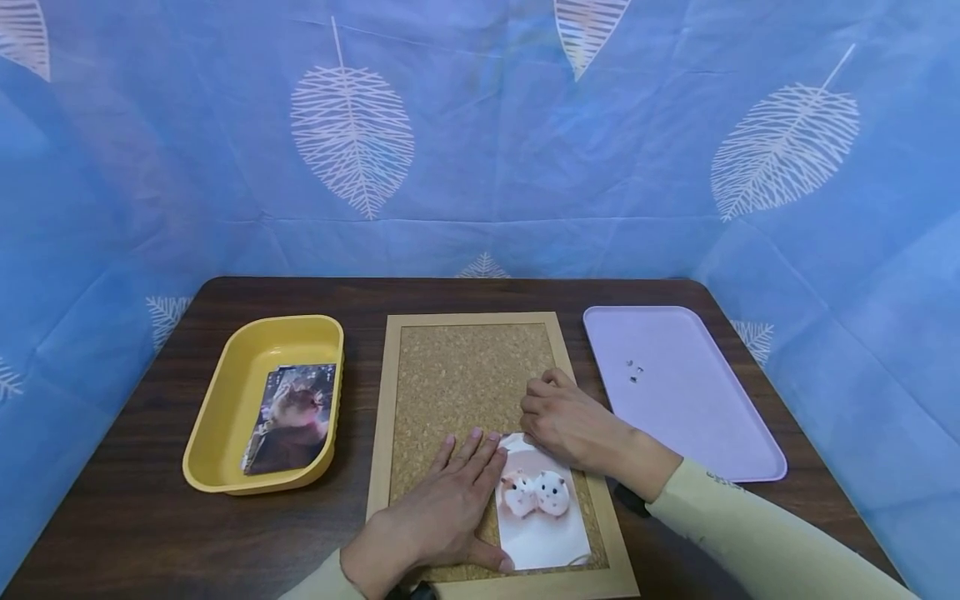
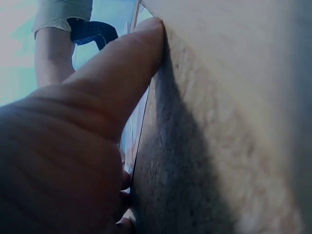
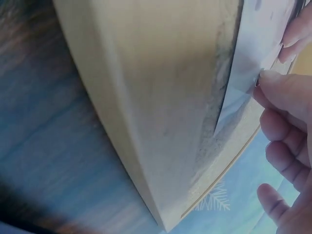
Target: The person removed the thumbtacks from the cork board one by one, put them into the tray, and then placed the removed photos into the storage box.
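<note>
A photo of two white hamster-like figures (image 1: 543, 533) lies on the lower right of a wood-framed cork board (image 1: 465, 367). My left hand (image 1: 453, 508) rests flat and spread on the cork, its fingertips and thumb touching the photo's left edge. At the photo's top edge is my right hand (image 1: 562, 421), fingers curled. In the right wrist view its thumb and index finger pinch a small shiny pushpin (image 3: 257, 82) against the photo. The pin's point is hidden. The left wrist view shows the left thumb (image 2: 141, 44) pressing down near the frame.
To the left stands a yellow basin (image 1: 217, 417) holding a stack of photos (image 1: 292, 421). On the right lies a lilac tray (image 1: 690, 400) with several small pins (image 1: 634, 371). Everything sits on a dark wooden table (image 1: 360, 292) before a blue leaf-patterned cloth (image 1: 480, 125).
</note>
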Available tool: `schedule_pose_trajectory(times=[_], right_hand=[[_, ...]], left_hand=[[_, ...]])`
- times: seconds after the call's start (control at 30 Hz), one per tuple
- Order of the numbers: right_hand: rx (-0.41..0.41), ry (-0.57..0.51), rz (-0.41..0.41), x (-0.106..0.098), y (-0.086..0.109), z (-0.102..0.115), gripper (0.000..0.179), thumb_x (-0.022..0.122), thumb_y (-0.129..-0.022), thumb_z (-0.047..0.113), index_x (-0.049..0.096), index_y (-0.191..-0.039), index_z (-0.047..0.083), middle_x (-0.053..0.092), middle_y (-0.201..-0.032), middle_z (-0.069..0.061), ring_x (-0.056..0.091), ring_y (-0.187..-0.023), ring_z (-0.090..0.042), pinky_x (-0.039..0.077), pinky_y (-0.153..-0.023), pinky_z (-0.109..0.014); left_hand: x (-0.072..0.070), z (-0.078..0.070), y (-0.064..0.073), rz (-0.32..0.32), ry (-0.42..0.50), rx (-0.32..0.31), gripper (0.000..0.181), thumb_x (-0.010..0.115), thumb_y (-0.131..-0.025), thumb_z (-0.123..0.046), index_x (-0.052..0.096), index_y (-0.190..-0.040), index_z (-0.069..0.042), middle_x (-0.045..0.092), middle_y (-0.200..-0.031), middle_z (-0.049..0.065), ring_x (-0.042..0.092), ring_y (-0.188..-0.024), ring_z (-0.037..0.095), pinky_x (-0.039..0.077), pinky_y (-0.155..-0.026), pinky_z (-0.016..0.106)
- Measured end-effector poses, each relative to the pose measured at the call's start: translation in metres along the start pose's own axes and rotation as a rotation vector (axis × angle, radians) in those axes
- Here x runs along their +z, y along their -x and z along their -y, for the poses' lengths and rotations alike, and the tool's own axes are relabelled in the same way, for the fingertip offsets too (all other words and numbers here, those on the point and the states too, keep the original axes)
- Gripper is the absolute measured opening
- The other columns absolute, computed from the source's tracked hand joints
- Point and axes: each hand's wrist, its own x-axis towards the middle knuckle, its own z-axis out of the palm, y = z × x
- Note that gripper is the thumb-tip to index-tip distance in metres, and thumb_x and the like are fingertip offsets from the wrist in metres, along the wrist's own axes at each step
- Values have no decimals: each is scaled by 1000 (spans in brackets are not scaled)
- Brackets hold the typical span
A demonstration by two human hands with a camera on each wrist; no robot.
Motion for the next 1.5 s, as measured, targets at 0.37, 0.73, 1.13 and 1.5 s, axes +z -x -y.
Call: schedule_pose_trajectory(times=[0.37,0.73,1.13,1.5], right_hand=[[33,-16,11,0,0,0,20,76,-97,29,73,-79,21,67,-84,7,54,-88,-17,47,-93,-44],[15,75,11,6,1,3,22,72,-95,36,71,-83,18,68,-87,4,56,-92,-20,47,-95,-44],[4,90,-15,9,0,1,23,71,-89,35,63,-74,19,66,-82,4,54,-89,-21,47,-94,-43],[13,74,-22,9,1,1,21,72,-90,35,67,-80,17,66,-84,3,55,-91,-21,47,-98,-45]], left_hand=[[-1,0,0,-13,-14,7,127,68,-79,-84,22,-168,-6,12,-177,13,9,-165,31,16,-131,58],[2,0,1,-24,-26,-2,128,67,-78,-85,22,-169,-6,12,-177,14,10,-165,32,16,-131,57],[3,-2,1,-13,-2,-18,123,64,-82,-84,21,-169,-9,11,-178,11,7,-165,30,13,-132,56],[2,-3,-1,1,0,-34,124,66,-80,-84,22,-169,-9,11,-178,10,7,-165,29,13,-132,56]])
